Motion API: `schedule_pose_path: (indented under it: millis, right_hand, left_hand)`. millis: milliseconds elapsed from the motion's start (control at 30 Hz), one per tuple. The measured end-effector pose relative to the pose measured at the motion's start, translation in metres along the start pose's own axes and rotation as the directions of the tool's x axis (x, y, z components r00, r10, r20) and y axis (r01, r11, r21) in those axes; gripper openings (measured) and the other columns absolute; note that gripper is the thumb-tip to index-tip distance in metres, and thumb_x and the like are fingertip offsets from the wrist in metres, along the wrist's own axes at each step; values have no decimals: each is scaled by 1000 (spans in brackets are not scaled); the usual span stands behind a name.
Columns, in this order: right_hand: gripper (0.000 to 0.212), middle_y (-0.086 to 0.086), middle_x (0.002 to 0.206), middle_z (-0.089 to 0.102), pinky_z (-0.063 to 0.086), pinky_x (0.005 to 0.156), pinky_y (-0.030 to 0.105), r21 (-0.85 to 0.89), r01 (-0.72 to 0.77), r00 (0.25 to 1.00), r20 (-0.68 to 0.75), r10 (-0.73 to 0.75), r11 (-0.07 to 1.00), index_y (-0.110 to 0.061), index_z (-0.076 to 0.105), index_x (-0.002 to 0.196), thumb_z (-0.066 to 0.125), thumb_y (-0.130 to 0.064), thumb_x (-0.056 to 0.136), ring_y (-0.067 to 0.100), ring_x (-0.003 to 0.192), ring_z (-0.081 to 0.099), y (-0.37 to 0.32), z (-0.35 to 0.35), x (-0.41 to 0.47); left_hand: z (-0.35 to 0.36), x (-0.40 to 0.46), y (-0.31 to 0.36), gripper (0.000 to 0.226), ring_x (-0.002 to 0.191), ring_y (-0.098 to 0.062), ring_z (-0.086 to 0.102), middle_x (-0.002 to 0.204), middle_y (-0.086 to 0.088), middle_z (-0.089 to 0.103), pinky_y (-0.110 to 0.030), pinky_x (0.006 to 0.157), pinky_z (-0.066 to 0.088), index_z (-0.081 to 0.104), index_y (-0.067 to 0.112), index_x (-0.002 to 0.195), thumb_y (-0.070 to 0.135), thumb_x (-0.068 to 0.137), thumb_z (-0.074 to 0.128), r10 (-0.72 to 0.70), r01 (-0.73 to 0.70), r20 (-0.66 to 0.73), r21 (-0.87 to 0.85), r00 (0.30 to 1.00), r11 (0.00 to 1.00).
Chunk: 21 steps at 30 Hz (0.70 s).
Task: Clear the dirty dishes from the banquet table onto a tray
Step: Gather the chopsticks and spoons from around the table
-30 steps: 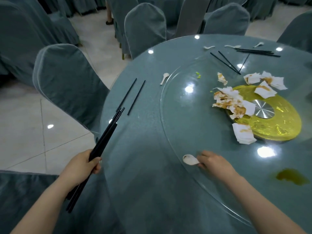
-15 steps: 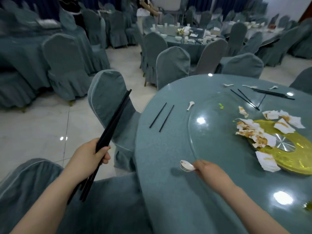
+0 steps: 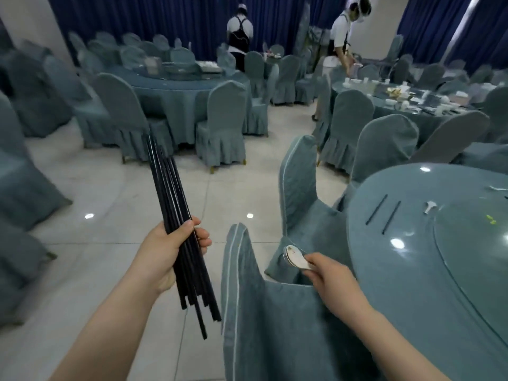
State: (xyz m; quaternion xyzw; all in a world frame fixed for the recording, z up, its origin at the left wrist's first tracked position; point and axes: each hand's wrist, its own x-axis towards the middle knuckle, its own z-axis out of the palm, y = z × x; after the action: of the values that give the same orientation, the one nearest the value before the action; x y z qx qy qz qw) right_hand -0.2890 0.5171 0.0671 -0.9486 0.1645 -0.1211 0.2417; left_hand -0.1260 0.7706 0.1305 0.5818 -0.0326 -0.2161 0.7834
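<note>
My left hand (image 3: 167,254) grips a bundle of several black chopsticks (image 3: 170,196), held upright over the floor with their tips fanning upward. My right hand (image 3: 327,276) holds a white ceramic spoon (image 3: 295,258) by its handle, above a covered chair and just off the left edge of the banquet table (image 3: 412,284). On the table lie two more black chopsticks (image 3: 383,213) and another white spoon (image 3: 429,207), beside the glass turntable (image 3: 472,259). No tray is in view.
A covered chair (image 3: 264,312) stands right below my right hand, and a second one (image 3: 299,188) is behind it at the table's edge. Open tiled floor (image 3: 115,204) lies to the left. Other dressed tables, chairs and two people fill the back of the hall.
My view has swung left, away from the table. My right hand lifted the spoon off the table and carried it over the chair. My left hand raised the chopstick bundle more upright.
</note>
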Motion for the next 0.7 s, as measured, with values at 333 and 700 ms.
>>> schedule_pose_path:
  millis: [333, 700]
  right_hand:
    - [9, -17, 70, 61, 41, 61, 8, 127, 57, 997, 48, -63, 990, -25, 63, 96, 64, -22, 88, -3, 66, 56, -117, 72, 80]
    - [12, -13, 72, 63, 36, 56, 8, 180, -77, 997, 8, 77, 981, -22, 62, 99, 63, -19, 88, -1, 67, 55, -114, 135, 192]
  left_hand:
    - [-152, 16, 40, 13, 60, -19, 67, 62, -3, 64, -29, 54, 55, 57, 7, 94, 14, 98, 47, -93, 40, -209, -244, 973, 969]
    - [-195, 166, 55, 38, 30, -2, 31, 41, 11, 33, -10, 33, 31, 42, 20, 63, 41, 94, 50, -313, 198, -264, -384, 912, 902]
